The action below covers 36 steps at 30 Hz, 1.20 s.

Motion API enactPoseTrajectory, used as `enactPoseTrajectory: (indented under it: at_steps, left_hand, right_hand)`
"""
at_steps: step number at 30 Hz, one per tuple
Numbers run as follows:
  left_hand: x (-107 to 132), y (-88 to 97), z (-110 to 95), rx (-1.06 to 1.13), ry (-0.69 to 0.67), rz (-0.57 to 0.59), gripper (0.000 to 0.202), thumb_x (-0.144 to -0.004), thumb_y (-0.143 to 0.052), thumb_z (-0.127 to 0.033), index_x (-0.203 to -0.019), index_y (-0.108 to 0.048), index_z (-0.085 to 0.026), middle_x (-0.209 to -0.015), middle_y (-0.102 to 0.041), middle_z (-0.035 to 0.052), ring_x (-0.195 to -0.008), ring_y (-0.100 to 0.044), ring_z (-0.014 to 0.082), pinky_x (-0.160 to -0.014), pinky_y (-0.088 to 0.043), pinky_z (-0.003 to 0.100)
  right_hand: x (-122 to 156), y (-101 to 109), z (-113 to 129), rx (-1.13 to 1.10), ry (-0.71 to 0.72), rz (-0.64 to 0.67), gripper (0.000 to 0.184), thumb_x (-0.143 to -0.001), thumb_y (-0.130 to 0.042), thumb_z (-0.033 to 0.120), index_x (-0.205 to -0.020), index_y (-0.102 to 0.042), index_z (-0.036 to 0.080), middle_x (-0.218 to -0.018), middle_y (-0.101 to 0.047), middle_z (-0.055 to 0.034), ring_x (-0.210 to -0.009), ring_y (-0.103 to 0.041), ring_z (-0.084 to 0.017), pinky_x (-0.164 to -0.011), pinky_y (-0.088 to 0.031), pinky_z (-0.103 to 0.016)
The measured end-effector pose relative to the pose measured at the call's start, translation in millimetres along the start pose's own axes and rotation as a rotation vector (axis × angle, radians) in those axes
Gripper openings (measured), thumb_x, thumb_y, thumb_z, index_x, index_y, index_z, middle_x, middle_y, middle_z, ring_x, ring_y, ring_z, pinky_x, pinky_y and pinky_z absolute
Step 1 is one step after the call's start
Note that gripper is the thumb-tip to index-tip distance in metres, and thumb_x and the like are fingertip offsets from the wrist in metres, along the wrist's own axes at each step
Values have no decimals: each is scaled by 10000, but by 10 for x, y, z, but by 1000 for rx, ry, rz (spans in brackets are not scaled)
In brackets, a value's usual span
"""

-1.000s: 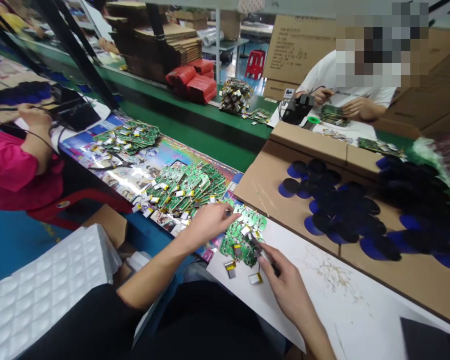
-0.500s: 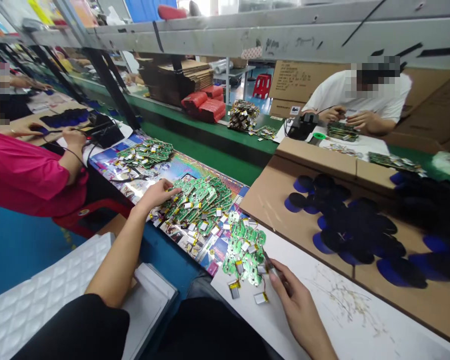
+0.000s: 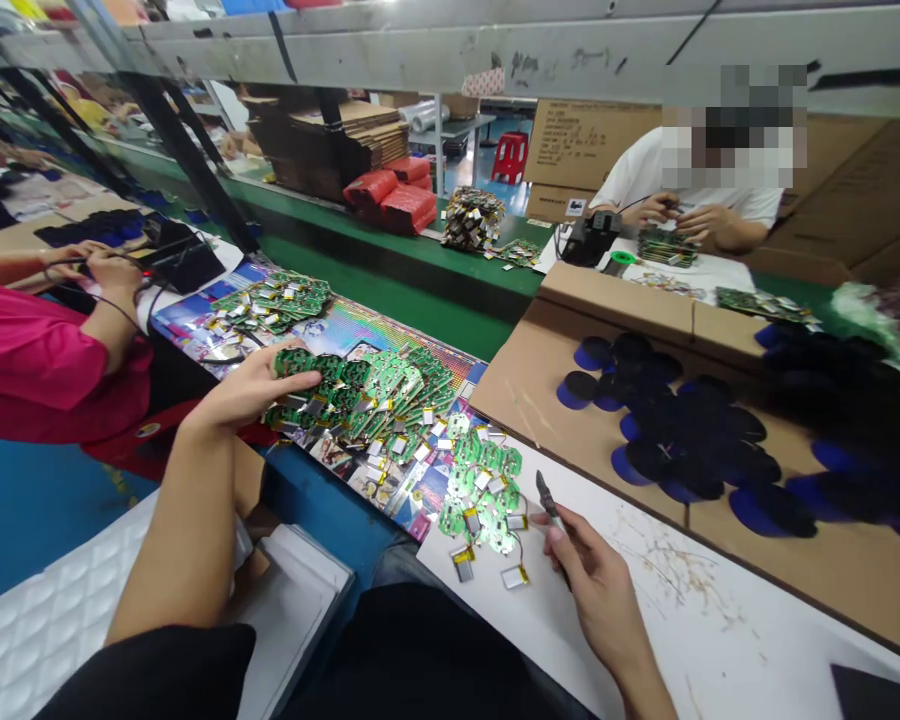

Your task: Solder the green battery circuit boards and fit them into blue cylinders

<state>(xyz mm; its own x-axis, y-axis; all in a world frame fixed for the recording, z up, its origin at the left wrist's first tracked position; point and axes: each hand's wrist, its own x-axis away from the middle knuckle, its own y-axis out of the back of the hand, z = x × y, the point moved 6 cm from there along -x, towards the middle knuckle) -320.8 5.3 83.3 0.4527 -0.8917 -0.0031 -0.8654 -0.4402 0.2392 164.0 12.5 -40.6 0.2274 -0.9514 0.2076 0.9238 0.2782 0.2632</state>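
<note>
My left hand [image 3: 259,385] grips the edge of a green circuit board panel [image 3: 330,383], tilted up at the left side of the board pile [image 3: 397,395]. Small silver batteries with yellow ends hang among the boards. My right hand [image 3: 589,570] is closed around a slim metal hand tool [image 3: 546,495] with a dark pointed tip; its exact kind is unclear. Left of that tip, another board panel [image 3: 484,480] lies flat with wired batteries. A loose-lying battery [image 3: 515,577] rests on the white sheet [image 3: 487,610] near my right hand.
A cardboard sheet [image 3: 525,370] bears many black-and-blue round pieces [image 3: 690,440]. Thin scraps [image 3: 682,570] litter the white surface. Another board pile [image 3: 270,300] lies further left. A person in pink [image 3: 45,350] works at left, one in white [image 3: 637,170] across. A metal beam [image 3: 420,60] spans above.
My left hand has moved left and raised a board panel from the pile. My right hand has drawn the tool's tip slightly away from the flat panel. The whole view has shifted a little.
</note>
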Motion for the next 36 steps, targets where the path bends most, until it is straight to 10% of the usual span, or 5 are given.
enactPoseTrajectory:
  at_steps: [4,11,14,21,36]
  left_hand:
    - [182,-473,-43,276,8,82,431,-639,-971,-336,-778,-600,-167,-630,-564,-44,-550,-538,99,-517,-455,200]
    - [572,-2180,126,534,202,408,414,-718,-921,-488,-806,-675,-167,-706,-685,13,-587,-620,138,-579,-517,254]
    - [757,-2630,169,588,247,473,391,-759,-895,-480,-920,-733,-162,-819,-756,48,-701,-701,186,-675,-564,289]
    - [834,-2880,182,538,238,543,361,-809,-863,-457,-1004,-778,-165,-960,-804,70,-876,-756,240,-885,-584,349]
    - [467,-3322,173,668,475,662,372,-629,-944,-398,-683,-662,-163,-666,-697,27,-588,-659,172,-620,-547,302]
  right_hand:
    - [-24,20,336,-59,106,38,510,-982,-594,629,-1133,-766,174,-894,-759,-84,-695,-641,-171,-690,-596,-293]
    - [-89,118,555,41,204,0,455,-1011,-595,564,-1281,-721,221,-1156,-782,-100,-927,-730,-220,-862,-607,-345]
    - [-73,245,517,115,195,-63,451,-1022,-582,547,-1311,-718,229,-1185,-783,-101,-960,-740,-231,-887,-604,-361]
    - [16,406,416,76,159,-107,464,-1023,-590,529,-1327,-705,198,-1141,-785,-110,-898,-724,-215,-838,-601,-348]
    - [-196,221,383,-578,33,29,381,-990,-604,538,-1011,-709,172,-818,-660,-58,-674,-595,-176,-571,-505,-291]
